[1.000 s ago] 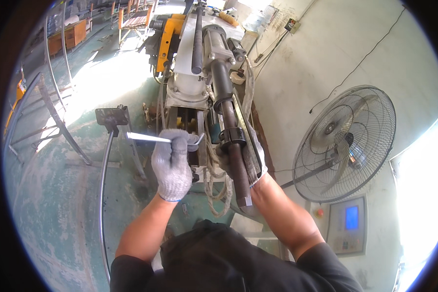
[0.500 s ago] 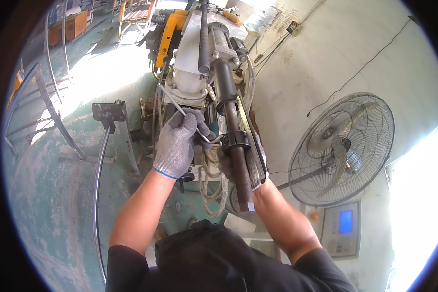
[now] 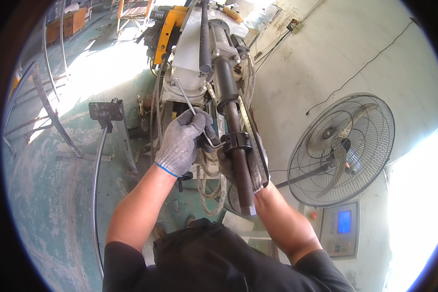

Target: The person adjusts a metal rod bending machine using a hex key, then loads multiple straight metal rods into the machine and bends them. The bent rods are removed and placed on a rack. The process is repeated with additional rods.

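Note:
My left hand (image 3: 180, 143), in a grey knit glove with a blue cuff edge, is closed around a bent metal hex key (image 3: 184, 96). The key's long arm points up and away to the left. Its short bent end meets the left side of a black clamp collar (image 3: 236, 141). This collar sits around a dark threaded rod (image 3: 243, 180) running toward me from the machine. Gloved as well, my right hand (image 3: 256, 169) wraps the rod from beneath, just below the collar; its fingers are partly hidden behind the rod. A flat metal strip (image 3: 246, 117) lies along the rod's right side.
The machine (image 3: 185, 58) with its cylinders stands ahead, hoses (image 3: 216, 194) looping below. On the right are a large caged fan (image 3: 343, 148) and a control panel (image 3: 340, 228) with a blue screen. A metal stand (image 3: 106, 112) rises at left on the green floor.
The hex key's long arm has swung to the right and stands steeper. My left hand has turned slightly with it, while my right hand stays around the rod.

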